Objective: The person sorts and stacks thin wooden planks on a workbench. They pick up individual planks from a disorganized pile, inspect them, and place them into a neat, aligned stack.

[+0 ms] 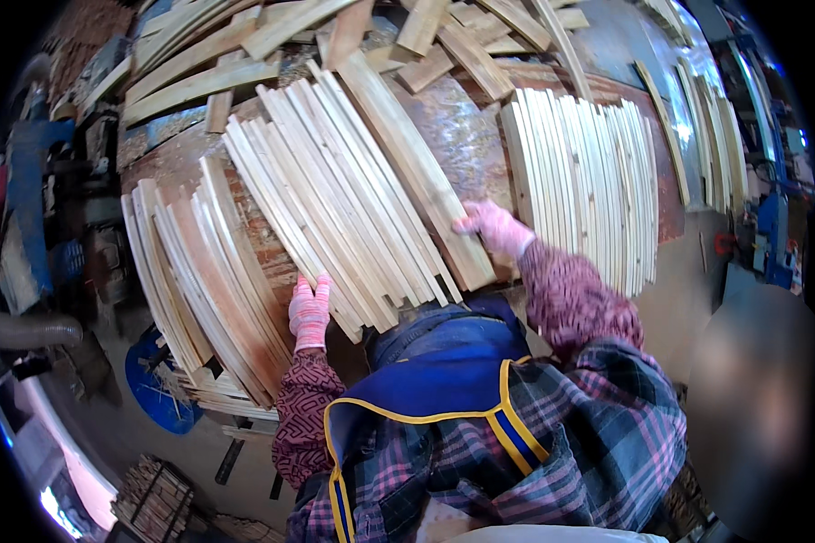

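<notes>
A slanted row of pale wooden slats (344,199) stands packed side by side on the work table in front of me. Against its left edge, near the close end, rests my left hand (310,314) in a pink and white glove, fingers stretched out. A wider wooden board (415,167) lies along the row's right side. My right hand (495,226), gloved the same way, has its fingers closed over this board's right edge near the close end. The undersides of the slats and board are hidden.
More slats (584,181) stand in a row to the right, and another bundle (213,281) sits to the left. Loose boards (462,50) are heaped across the far side. A blue basin (158,385) is at the lower left. A blurred shape (756,380) appears at right.
</notes>
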The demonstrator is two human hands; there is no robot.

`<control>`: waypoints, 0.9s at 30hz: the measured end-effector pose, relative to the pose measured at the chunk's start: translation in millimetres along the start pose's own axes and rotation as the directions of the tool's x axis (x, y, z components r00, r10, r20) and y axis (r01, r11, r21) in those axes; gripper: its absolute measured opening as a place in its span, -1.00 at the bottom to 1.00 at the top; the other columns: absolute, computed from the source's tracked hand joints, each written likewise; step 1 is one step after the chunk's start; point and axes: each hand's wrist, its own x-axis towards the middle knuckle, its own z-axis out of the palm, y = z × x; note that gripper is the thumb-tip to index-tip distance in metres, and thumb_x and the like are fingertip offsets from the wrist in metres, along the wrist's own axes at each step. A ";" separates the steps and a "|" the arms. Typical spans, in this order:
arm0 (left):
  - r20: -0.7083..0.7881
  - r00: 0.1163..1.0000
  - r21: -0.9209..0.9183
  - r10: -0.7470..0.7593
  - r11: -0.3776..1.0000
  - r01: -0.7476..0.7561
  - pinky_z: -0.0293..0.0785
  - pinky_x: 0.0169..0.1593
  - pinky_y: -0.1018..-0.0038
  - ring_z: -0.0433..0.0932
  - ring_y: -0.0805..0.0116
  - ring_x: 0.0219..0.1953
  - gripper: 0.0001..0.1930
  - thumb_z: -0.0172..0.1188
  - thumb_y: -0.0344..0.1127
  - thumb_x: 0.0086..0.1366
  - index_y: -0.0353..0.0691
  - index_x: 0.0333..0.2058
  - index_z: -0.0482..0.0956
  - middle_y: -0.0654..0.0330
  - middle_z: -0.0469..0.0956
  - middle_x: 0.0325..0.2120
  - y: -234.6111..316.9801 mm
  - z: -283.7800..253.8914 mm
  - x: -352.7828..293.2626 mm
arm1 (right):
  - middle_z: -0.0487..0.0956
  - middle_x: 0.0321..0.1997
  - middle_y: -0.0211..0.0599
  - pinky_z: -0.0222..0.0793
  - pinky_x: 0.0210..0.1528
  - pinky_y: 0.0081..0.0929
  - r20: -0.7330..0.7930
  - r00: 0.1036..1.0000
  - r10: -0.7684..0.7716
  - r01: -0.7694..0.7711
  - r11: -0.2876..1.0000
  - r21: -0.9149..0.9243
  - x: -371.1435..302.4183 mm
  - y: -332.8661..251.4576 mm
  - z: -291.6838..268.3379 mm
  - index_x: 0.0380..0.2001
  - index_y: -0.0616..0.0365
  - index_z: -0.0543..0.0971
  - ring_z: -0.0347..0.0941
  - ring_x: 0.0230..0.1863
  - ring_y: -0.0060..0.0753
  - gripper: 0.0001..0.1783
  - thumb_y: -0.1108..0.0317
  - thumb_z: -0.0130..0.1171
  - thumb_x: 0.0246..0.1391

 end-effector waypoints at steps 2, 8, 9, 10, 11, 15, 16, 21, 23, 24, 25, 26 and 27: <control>-0.185 0.974 0.078 0.131 0.990 -0.118 0.29 0.30 0.09 0.33 -0.09 0.29 -0.19 0.18 0.18 0.27 -0.02 0.40 0.19 -0.07 0.37 0.25 18.7 -24.6 -9.4 | 0.68 -0.12 -0.27 0.43 0.05 -0.38 -0.251 0.964 -0.092 -0.046 0.868 -0.495 -17.1 13.5 -4.8 0.12 0.23 0.57 0.56 -0.10 -0.46 -0.40 0.10 0.34 0.08; -0.465 0.255 0.688 0.848 0.527 -0.499 0.23 0.34 0.07 0.36 0.08 0.27 -0.29 0.27 -0.10 0.17 0.00 0.33 0.35 0.06 0.46 0.19 150.6 -126.8 -22.0 | 0.66 -0.14 -0.11 0.51 -0.03 -0.20 -0.136 0.954 -0.268 0.029 0.532 -0.846 -47.8 -50.8 0.2 0.14 0.06 0.56 0.60 -0.07 -0.14 -0.48 0.33 0.28 0.07; -0.371 0.358 0.705 0.857 0.511 -0.491 0.29 0.30 0.07 0.41 0.11 0.22 -0.35 0.26 -0.12 0.18 0.01 0.28 0.41 0.10 0.50 0.13 161.3 -136.2 -17.9 | 0.66 -0.13 -0.11 0.51 -0.03 -0.19 0.023 0.927 -0.376 0.145 0.301 -0.943 -36.8 -78.3 18.0 0.13 0.03 0.57 0.60 -0.05 -0.14 -0.49 0.34 0.28 0.05; -0.267 0.448 0.713 0.853 0.488 -0.504 0.34 0.25 0.06 0.47 0.15 0.17 -0.41 0.25 -0.14 0.18 0.01 0.23 0.47 0.14 0.54 0.08 173.5 -140.8 -10.7 | 0.65 -0.13 -0.12 0.50 -0.02 -0.18 0.185 0.881 -0.435 0.224 0.041 -0.974 -25.6 -100.5 31.3 0.12 0.01 0.58 0.59 -0.04 -0.13 -0.50 0.35 0.27 0.04; -0.065 0.709 0.622 0.702 0.584 -0.522 0.40 0.19 0.08 0.52 0.17 0.11 -0.48 0.24 -0.16 0.19 0.02 0.16 0.52 0.17 0.58 0.01 180.2 -147.9 -5.5 | 0.65 -0.12 -0.13 0.50 -0.02 -0.18 0.367 0.819 -0.441 0.296 -0.223 -0.929 -9.5 -122.2 42.8 0.11 -0.01 0.59 0.59 -0.03 -0.13 -0.50 0.35 0.26 0.03; -0.373 0.760 0.199 0.532 0.846 -0.495 0.59 -0.21 0.20 0.64 -0.01 -0.30 -0.67 0.30 -0.17 0.20 -0.12 -0.08 0.62 0.06 0.64 -0.29 104.1 -134.7 23.2 | 0.59 0.13 -0.07 0.45 0.11 -0.17 0.320 0.052 -0.946 0.632 -0.217 -0.744 122.0 -194.1 58.5 0.27 0.00 0.46 0.52 0.13 -0.05 -0.35 0.22 0.26 0.06; -0.395 0.872 0.071 0.291 0.955 -0.287 0.56 -0.16 0.14 0.63 0.00 -0.19 -0.70 0.27 -0.18 0.22 -0.10 -0.09 0.61 0.09 0.62 -0.32 75.9 -127.3 17.0 | 0.55 0.19 -0.02 0.41 0.17 -0.17 0.074 0.265 -0.962 0.618 0.111 -0.778 154.3 -209.5 69.9 0.31 0.07 0.39 0.50 0.17 0.01 -0.29 0.12 0.25 0.10; -0.327 0.887 -0.049 -0.325 0.944 0.328 0.53 -0.05 0.03 0.59 -0.19 -0.07 -0.34 0.26 -0.09 0.26 -0.05 0.31 0.30 -0.13 0.55 -0.05 -8.7 -65.6 14.8 | 0.41 0.28 0.26 0.30 0.30 -0.16 -0.532 0.649 -0.543 0.278 0.821 -0.499 324.6 -290.2 59.5 0.40 0.34 0.11 0.45 0.23 0.13 0.16 -0.30 0.28 0.00; -0.240 0.853 0.068 -0.463 0.869 0.490 0.52 -0.01 0.05 0.56 -0.18 -0.01 -0.12 0.29 -0.09 0.24 0.08 0.45 0.00 -0.12 0.47 0.02 14.6 -72.7 14.6 | 0.32 0.32 0.33 0.31 0.29 -0.11 -0.589 0.711 -0.384 0.350 0.920 -0.178 349.5 -317.0 77.1 0.43 0.48 -0.12 0.45 0.21 0.18 0.46 -0.41 0.34 -0.16; -0.227 0.835 0.108 -0.501 0.839 0.533 0.50 0.02 0.04 0.53 -0.17 0.03 -0.06 0.32 -0.09 0.22 0.12 0.46 -0.07 -0.11 0.44 0.04 18.4 -78.0 19.3 | 0.29 0.35 0.30 0.31 0.30 -0.10 -0.709 0.656 -0.259 0.129 0.964 -0.233 354.8 -332.4 100.3 0.44 0.46 -0.19 0.41 0.25 0.18 0.52 -0.41 0.38 -0.21; -0.211 0.815 0.149 -0.539 0.807 0.572 0.49 0.05 0.03 0.51 -0.17 0.06 0.00 0.34 -0.09 0.20 0.16 0.48 -0.14 -0.11 0.42 0.07 20.9 -81.8 23.5 | 0.25 0.38 0.27 0.30 0.31 -0.09 -0.816 0.558 -0.150 -0.106 0.963 -0.249 358.4 -344.3 113.7 0.45 0.44 -0.27 0.38 0.28 0.17 0.58 -0.40 0.41 -0.26; -0.203 0.785 0.179 -0.585 0.766 0.617 0.47 0.08 0.03 0.49 -0.16 0.10 0.06 0.36 -0.10 0.19 0.20 0.49 -0.22 -0.11 0.39 0.09 21.4 -84.7 25.3 | 0.27 0.37 0.27 0.27 0.34 -0.15 -0.810 0.570 -0.137 -0.106 0.965 -0.239 359.0 -350.4 121.9 0.44 0.49 -0.24 0.36 0.31 0.11 0.61 -0.38 0.47 -0.32; -0.200 0.773 0.181 -0.602 0.753 0.633 0.46 0.10 0.04 0.48 -0.14 0.12 0.07 0.37 -0.09 0.17 0.21 0.49 -0.21 -0.11 0.38 0.11 19.6 -86.1 26.9 | 0.30 0.36 0.26 0.23 0.37 -0.21 -0.805 0.581 -0.124 -0.107 0.968 -0.226 357.4 -352.9 128.9 0.42 0.54 -0.21 0.34 0.33 0.05 0.64 -0.36 0.52 -0.39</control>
